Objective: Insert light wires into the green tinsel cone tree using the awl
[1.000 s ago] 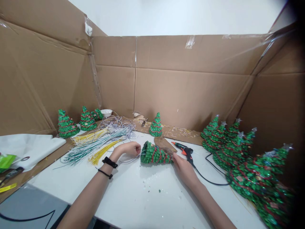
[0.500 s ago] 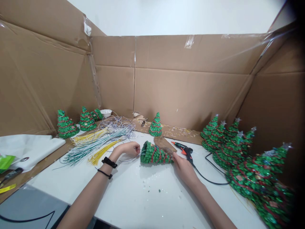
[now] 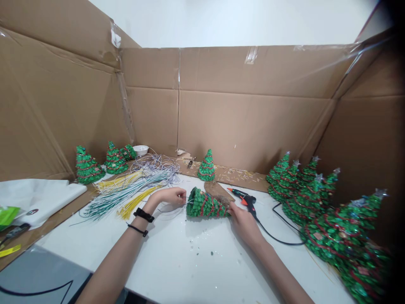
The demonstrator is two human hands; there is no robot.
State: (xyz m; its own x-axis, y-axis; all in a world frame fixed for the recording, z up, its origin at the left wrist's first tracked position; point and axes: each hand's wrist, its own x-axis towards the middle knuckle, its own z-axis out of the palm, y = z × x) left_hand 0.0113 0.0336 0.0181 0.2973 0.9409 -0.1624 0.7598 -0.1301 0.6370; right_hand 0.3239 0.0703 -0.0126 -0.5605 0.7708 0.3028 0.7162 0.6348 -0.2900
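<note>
Both forearms are bare down to the bottom of the view, and the left hand (image 3: 171,196) and right hand (image 3: 244,225) are bare too. Around the left wrist sit a wide black strap (image 3: 144,215) and, nearer the elbow, a thin black cord (image 3: 137,230), both plain and narrow against the slim arm

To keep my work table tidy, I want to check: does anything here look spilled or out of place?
Yes: small green crumbs lie scattered on the white table, below the green tree ornament lying on its side in the right hand. Cut wire bits also litter the cardboard strip behind it.
</note>
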